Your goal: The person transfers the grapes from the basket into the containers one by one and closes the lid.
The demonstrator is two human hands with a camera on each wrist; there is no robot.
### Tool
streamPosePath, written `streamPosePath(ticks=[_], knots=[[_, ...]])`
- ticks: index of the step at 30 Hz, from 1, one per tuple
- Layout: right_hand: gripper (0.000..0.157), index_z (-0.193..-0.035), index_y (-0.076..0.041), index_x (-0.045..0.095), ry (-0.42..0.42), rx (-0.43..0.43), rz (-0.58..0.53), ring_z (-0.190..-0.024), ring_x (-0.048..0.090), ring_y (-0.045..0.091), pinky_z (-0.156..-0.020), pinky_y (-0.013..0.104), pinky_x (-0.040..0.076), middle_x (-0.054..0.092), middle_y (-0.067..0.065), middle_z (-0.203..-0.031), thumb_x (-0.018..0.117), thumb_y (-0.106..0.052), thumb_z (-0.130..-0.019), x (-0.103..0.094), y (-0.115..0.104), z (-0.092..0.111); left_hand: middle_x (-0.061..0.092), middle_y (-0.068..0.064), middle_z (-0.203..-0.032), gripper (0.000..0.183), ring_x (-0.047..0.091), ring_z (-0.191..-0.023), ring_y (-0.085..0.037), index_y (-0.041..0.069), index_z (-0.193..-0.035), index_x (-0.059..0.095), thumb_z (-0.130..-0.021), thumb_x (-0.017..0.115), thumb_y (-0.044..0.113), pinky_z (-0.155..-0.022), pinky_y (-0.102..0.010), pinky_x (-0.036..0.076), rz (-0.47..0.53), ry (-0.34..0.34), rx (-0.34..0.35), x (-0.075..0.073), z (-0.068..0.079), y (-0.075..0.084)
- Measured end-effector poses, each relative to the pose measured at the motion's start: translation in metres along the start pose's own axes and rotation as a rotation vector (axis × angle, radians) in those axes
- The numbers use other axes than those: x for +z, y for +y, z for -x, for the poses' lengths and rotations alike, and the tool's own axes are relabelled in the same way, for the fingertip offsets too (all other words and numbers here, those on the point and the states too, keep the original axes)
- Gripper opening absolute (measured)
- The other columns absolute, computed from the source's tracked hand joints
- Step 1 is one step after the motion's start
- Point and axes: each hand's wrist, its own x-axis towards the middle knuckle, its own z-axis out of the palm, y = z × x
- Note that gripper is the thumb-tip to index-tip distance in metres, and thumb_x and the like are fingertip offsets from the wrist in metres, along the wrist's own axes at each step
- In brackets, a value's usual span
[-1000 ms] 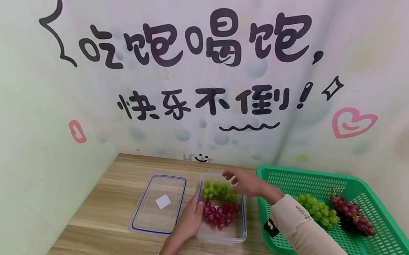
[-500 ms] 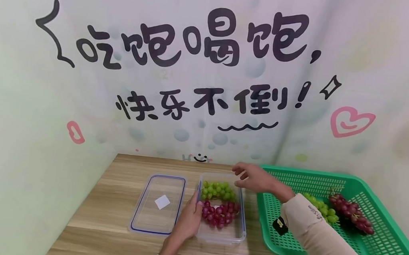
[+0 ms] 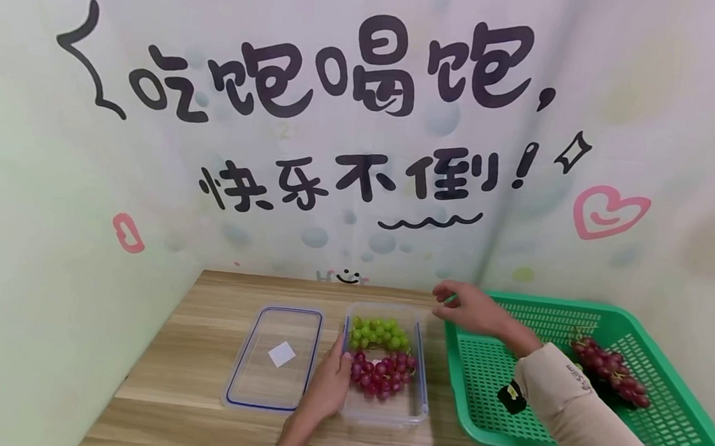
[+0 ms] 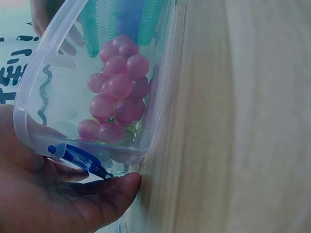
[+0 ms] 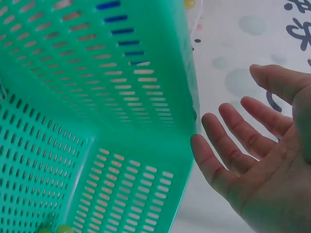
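A clear plastic food container stands on the table with green grapes at its back and red grapes in front of them. My left hand holds its left side, thumb at the rim and fingers along the outside by a blue latch. Over the back left rim of the green plastic basket my right hand hovers with nothing in it. Its fingers are spread and slightly bent in the right wrist view, beside the basket's wall.
A clear lid with a blue seal and a white square label lies left of the container. Inside the basket is a bunch of red grapes; my right sleeve hides most of the green grapes there. A printed backdrop rises behind the table.
My right hand has moved right, from above the green grapes in the container to the basket's rim. My left hand stays on the container.
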Motion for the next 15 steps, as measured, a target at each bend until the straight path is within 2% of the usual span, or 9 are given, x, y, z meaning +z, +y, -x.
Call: streamPosePath(ticks=[8, 15], knots=[[0.037, -0.118, -0.004, 0.052, 0.033, 0.009, 0.016, -0.099, 0.057, 0.026, -0.078, 0.037, 0.050, 0.054, 0.014, -0.116, 0.059, -0.025, -0.088, -0.007, 0.010, 0.006, 0.021, -0.022, -0.145, 0.049, 0.020, -0.132, -0.036, 0.000, -0.143, 0.015, -0.099, 0.028, 0.019, -0.106, -0.051, 0.020, 0.004, -0.007, -0.009, 0.000, 0.001, 0.000], [0.041, -0.122, -0.003, 0.049, 0.062, 0.063, 0.045, -0.102, 0.056, 0.029, -0.078, 0.039, 0.050, 0.053, 0.017, -0.120, 0.057, -0.025, -0.089, -0.012, 0.022, 0.010, 0.022, -0.023, -0.144, 0.049, 0.021, -0.131, -0.037, 0.000, -0.143, 0.016, -0.100, 0.028, 0.020, -0.105, -0.052, 0.020, -0.009, -0.001, -0.004, 0.000, 0.001, 0.000]])
